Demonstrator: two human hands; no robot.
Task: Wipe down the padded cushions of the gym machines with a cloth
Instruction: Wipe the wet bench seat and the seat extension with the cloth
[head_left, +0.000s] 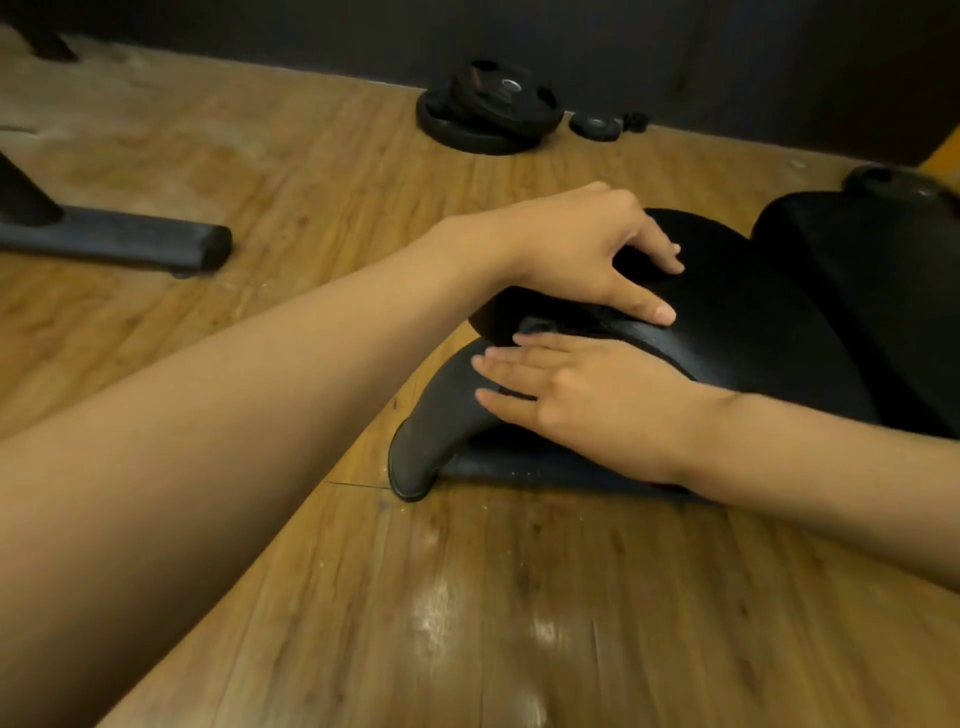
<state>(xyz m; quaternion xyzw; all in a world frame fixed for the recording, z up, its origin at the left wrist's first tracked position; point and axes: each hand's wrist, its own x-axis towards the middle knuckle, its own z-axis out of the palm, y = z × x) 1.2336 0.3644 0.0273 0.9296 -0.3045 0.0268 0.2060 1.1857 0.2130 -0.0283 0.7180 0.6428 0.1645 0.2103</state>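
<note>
Pad (753, 322) sits at 3 o'clock, low over the floor (467, 597). Left hand (576, 249) is arched on its top, thumb and fingers spread. Can't tell if it pinches a dark cloth, none visible. Right hand (576, 400) is flat, fingers straight, pressed on the curved base (415, 457) at the pad's 7 o'clock. Pad looks vinyl: soft, slick, fixed, so brace the edge and wipe the top. Wood-plank floor, speckled. Plates (488, 111) at 12 by the dark wall (675, 52).
</note>
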